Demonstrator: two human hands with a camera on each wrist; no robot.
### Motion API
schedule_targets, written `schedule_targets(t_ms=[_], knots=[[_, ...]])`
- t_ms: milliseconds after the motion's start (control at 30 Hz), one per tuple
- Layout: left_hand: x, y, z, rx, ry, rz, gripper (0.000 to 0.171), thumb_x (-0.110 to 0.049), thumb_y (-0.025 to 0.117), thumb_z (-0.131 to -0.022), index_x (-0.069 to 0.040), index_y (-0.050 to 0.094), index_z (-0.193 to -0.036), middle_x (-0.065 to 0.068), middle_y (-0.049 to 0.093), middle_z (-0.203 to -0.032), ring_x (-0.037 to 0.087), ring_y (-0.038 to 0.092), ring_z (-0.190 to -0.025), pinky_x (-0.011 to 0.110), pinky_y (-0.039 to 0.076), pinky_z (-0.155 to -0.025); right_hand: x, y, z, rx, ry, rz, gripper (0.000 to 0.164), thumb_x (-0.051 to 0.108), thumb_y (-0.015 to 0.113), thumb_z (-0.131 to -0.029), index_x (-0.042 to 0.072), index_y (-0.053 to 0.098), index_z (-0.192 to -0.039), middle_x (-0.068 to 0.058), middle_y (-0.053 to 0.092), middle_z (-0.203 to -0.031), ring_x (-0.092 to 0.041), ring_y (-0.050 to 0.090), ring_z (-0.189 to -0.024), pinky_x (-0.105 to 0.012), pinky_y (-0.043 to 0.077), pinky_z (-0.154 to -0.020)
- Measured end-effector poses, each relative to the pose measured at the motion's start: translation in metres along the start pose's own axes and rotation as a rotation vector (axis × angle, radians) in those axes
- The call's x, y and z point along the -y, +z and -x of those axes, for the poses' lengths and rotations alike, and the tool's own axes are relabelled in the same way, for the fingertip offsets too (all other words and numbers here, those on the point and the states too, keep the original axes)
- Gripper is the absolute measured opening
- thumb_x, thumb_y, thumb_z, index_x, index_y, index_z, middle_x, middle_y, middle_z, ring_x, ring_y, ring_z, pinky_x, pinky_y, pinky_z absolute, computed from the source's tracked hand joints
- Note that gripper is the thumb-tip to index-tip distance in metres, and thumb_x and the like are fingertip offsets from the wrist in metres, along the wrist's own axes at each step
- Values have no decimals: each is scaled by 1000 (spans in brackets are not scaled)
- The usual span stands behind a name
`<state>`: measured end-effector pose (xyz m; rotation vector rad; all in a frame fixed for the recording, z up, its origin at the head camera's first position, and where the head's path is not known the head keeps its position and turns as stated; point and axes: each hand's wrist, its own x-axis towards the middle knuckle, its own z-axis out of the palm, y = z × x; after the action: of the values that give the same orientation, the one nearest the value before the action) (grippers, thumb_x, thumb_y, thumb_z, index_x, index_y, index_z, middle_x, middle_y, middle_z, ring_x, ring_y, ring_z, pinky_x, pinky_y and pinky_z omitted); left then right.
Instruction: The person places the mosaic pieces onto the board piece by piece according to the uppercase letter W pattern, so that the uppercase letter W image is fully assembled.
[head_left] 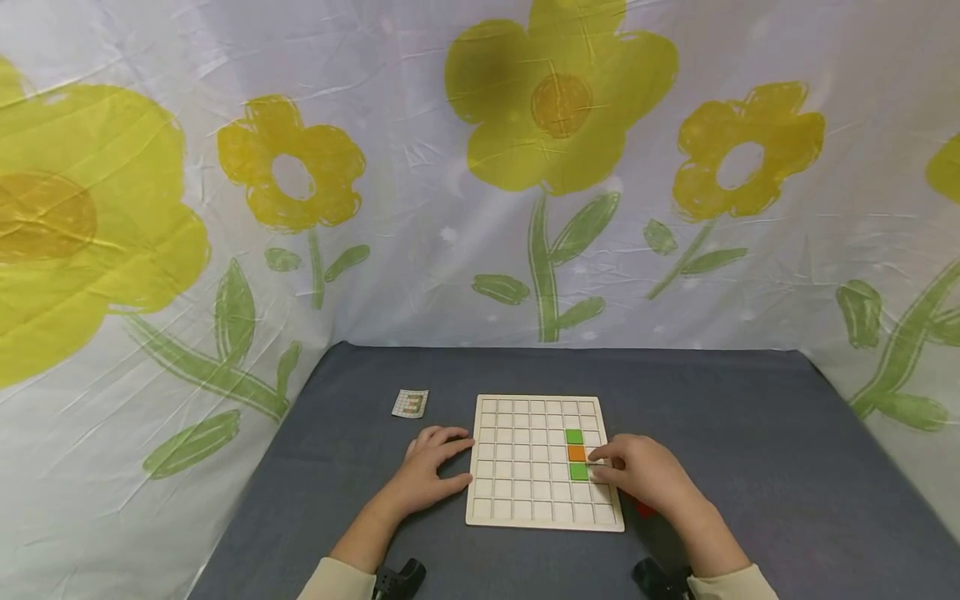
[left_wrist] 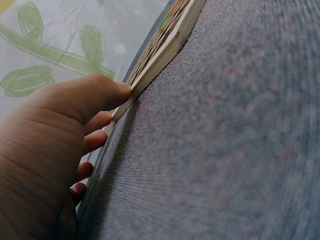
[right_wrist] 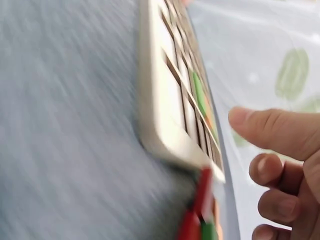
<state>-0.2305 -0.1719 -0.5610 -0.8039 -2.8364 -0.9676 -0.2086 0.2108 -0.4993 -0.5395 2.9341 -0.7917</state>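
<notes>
A pale wooden grid board [head_left: 525,525] lies on the dark cloth. In its right half, a green tile [head_left: 573,437], an orange tile [head_left: 576,453] and a second green tile [head_left: 579,472] form one column. At the board's left edge, my left hand [head_left: 427,471] rests its thumb and fingertips against the wood, fingers spread. Over the right side, beside the orange and lower green tiles, hovers my right hand [head_left: 645,471]. Its thumb [right_wrist: 270,127] and curled index finger stand apart in the right wrist view, with nothing visible between them.
Red tiles [head_left: 643,508] lie by the board's right edge, partly hidden under my right hand; the right wrist view shows green [right_wrist: 208,231] and orange pieces among them. A small patterned card [head_left: 410,403] lies beyond my left hand. A flowered curtain [head_left: 420,250] hangs behind the table.
</notes>
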Motion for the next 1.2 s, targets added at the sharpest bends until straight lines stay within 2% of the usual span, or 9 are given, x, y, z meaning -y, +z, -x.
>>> schedule_targets(t_ms=[233,433,533,700,800,967,1100,1200], knots=[[-2,-2,1,0,-7,7,54,-38,74,-95,-17,63,-143,2,52,-149,32,35,-140,61,32,-107,-20,-21,7,9,67,-161,20,16,75,-95,13,80,-114,5,59,-80,-15,49,-65,-30,43,-56],[-1,-1,2,0,-4,3,53,-37,74,-95,-16,63,-143,2,52,-149,32,35,-140,61,32,-107,-37,-32,12,30,84,-212,19,16,74,-96,10,80,-113,3,63,-85,-16,51,-69,-29,44,-56],[0,0,2,-4,0,2,53,-36,74,-95,-16,64,-143,2,52,-148,31,35,-140,61,32,-107,-42,-34,15,89,88,-256,18,15,77,-93,6,79,-109,2,63,-81,-15,51,-68,-28,44,-56],[1,1,1,-11,-2,4,53,-35,75,-94,-16,64,-142,1,52,-148,30,36,-140,60,32,-107,-41,-31,17,247,95,-325,18,14,82,-87,4,75,-101,-1,60,-73,-16,51,-65,-30,45,-58],[1,2,0,-7,-6,5,53,-35,75,-94,-17,64,-143,1,52,-148,30,35,-141,60,32,-107,-38,-28,17,277,116,-315,19,16,85,-85,7,72,-95,-1,57,-72,-18,49,-65,-32,42,-58],[0,1,1,-9,6,5,52,-36,75,-94,-16,64,-142,2,52,-148,32,36,-140,61,32,-107,-35,-25,16,236,150,-243,19,17,87,-83,11,70,-90,1,52,-67,-16,46,-60,-30,38,-55],[0,0,1,-12,13,2,52,-36,74,-95,-16,65,-141,1,53,-147,32,36,-140,61,32,-106,-35,-22,15,187,173,-181,13,12,82,-86,13,75,-97,2,47,-64,-14,41,-56,-29,34,-54],[0,1,0,-12,14,-3,52,-37,74,-95,-16,64,-141,1,53,-147,32,36,-140,61,32,-106,-36,-23,14,148,182,-146,19,8,80,-86,13,76,-104,0,44,-64,-15,38,-56,-29,31,-54]])
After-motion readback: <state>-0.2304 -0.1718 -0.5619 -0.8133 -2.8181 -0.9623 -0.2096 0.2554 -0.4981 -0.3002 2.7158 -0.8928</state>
